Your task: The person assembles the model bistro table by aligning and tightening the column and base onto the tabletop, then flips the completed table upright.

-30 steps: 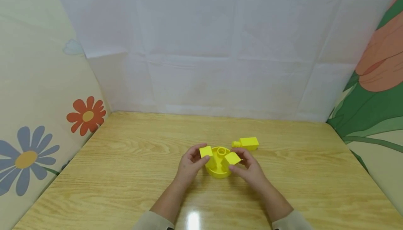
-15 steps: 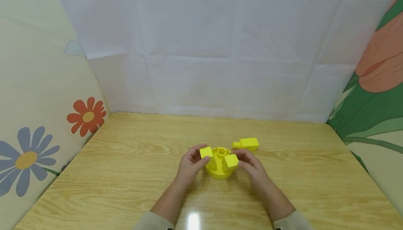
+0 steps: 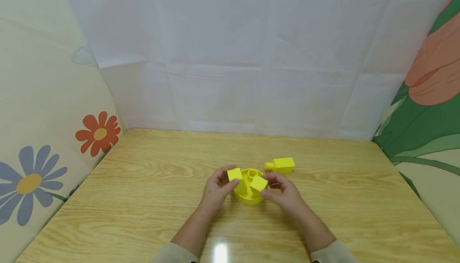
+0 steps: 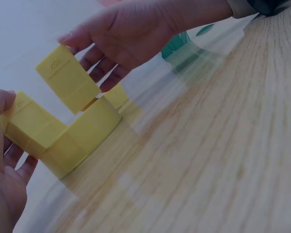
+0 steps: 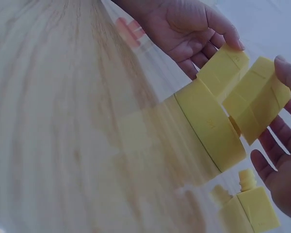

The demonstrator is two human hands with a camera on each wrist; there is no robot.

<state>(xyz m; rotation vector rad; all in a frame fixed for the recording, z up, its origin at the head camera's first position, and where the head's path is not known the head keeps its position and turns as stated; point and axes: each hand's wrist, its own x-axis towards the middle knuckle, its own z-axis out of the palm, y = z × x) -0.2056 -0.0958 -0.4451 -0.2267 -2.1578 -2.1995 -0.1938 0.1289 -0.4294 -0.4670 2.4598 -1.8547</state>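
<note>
A round yellow base (image 3: 250, 201) with a raised rim and a ring-shaped socket stands on the table between both hands. My left hand (image 3: 214, 190) grips a yellow rectangular block (image 3: 235, 174) upright at the base's left side. On the right, my right hand (image 3: 288, 197) pinches a second yellow block (image 3: 258, 184) between thumb and fingers. In the left wrist view this second block (image 4: 68, 81) leans over the base (image 4: 85, 141), its lower end at the rim. Whether that end is seated in a socket, I cannot tell.
Behind the right hand lies a third yellow block (image 3: 284, 165) with a ridged, screw-like knob at one end. The wooden table (image 3: 161, 155) meets a white cloth (image 3: 230, 95) at the back. Flower-patterned cloths (image 3: 43, 95) flank it.
The right hand's block has turned and shifted a little left over the base. My right fingers loosened, then took a fresh grip on it. Left hand and base stay put.
</note>
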